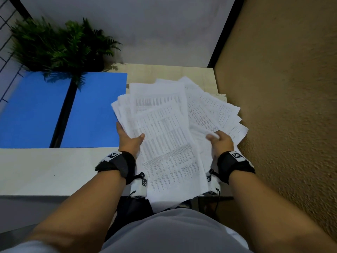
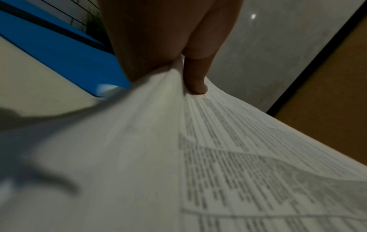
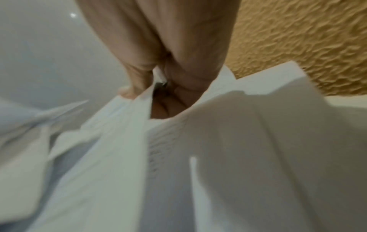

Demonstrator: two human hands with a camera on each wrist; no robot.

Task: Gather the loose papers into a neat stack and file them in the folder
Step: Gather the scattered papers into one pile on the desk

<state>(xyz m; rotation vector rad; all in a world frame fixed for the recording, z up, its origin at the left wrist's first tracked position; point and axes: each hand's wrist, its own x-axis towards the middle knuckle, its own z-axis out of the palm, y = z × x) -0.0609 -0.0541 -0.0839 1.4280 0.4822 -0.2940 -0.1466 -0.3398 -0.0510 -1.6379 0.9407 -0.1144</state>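
Head view: left hand (image 1: pixel 128 138) and right hand (image 1: pixel 221 141) grip fanned papers (image 1: pixel 171 136) beside the open blue folder (image 1: pixel 94 110).

- My head view is evenly lit and fairly bright; the plant (image 1: pixel 60 44) at upper left smears with motion blur, and straight lines bow toward the edges.
- My left wrist view is dim; the papers (image 2: pixel 248 164) blur at lower left, with a small glare spot at upper right.
- My right wrist view is soft throughout; the fingers (image 3: pixel 184 87) are barely sharp.

Both hands (image 1: pixel 128 138) (image 1: pixel 221 142) gripping — thumbs (visible) atop.
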